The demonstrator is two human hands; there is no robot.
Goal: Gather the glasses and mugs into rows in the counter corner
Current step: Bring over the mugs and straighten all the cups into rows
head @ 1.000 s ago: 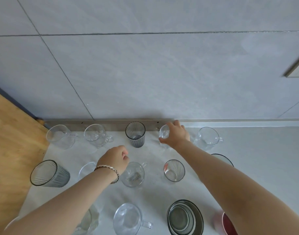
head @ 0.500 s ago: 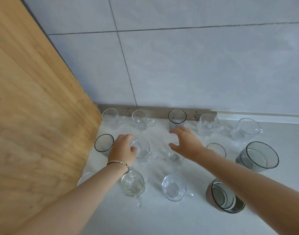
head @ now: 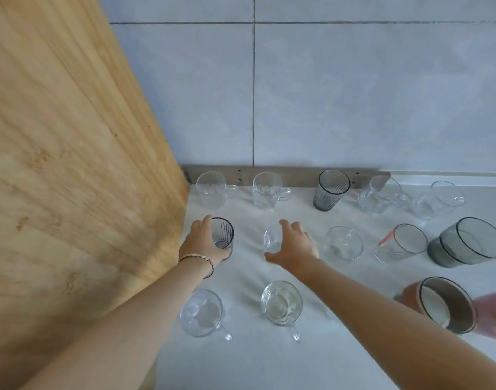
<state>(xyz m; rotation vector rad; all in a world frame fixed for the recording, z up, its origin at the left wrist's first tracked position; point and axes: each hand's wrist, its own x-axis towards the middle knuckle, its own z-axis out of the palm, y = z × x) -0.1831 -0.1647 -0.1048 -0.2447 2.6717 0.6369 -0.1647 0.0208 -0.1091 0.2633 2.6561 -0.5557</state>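
Observation:
Glasses and mugs stand in rows on the white counter [head: 269, 361] in the corner beside a wooden panel. My left hand [head: 200, 244] is wrapped around a grey ribbed glass [head: 225, 235] at the left end of the middle row. My right hand [head: 296, 246] grips a clear glass mug [head: 271, 239] just right of it. The back row along the wall holds a clear mug [head: 213, 190], another clear mug [head: 269, 190], a grey ribbed tumbler [head: 331, 190] and two more clear mugs [head: 379, 195] [head: 441, 198]. Two clear mugs [head: 201, 312] [head: 282, 304] stand in front.
The wooden panel [head: 72, 164] walls off the left. Right of my hands are a clear mug [head: 343, 243], a clear glass with a red mark [head: 404, 243], a large grey glass bowl [head: 466, 243] and a pink bowl [head: 443, 305]. A tiled wall rises behind.
The view swung left toward the corner. My left hand moved from a clear mug to the grey ribbed glass. My right hand left the back row and closed around a clear mug in the middle row.

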